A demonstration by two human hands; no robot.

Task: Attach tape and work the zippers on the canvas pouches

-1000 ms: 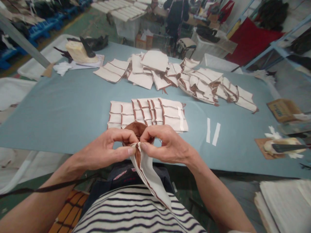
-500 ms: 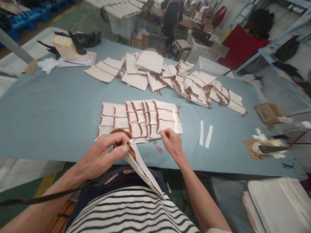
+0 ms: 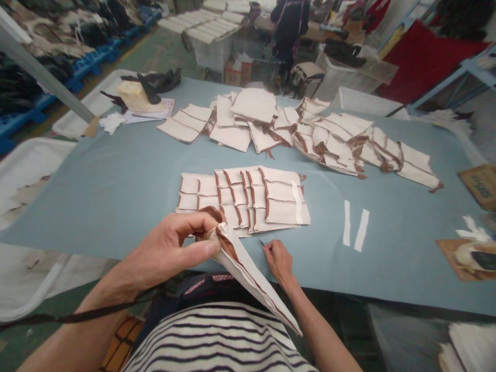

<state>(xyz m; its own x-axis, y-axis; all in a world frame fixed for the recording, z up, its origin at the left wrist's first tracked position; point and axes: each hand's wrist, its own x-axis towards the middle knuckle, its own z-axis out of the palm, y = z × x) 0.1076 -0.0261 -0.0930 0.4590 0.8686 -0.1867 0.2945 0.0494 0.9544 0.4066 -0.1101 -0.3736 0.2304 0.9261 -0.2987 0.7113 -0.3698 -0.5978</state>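
My left hand is closed, thumb and fingers pinching a white fabric piece with brown binding along its edge. The piece hangs down to the right across my striped shirt, and a brown strip curls behind my fingers. At the table's front edge my right hand is closed around small thread snips; only the pointed tip shows clearly, with the handle mostly hidden. Just beyond both hands lie overlapping white panels with brown-edged seams. A white strip rests on the rightmost panel.
Two loose white strips lie on the blue-grey table to the right. A heap of similar white pieces spreads along the back. A pale block with a dark handle stands back left. Another person is beyond the table.
My right hand has come down from the panels' edge and picked up the snips that lay on the table. My left hand still holds the fabric piece. The view has shifted left.
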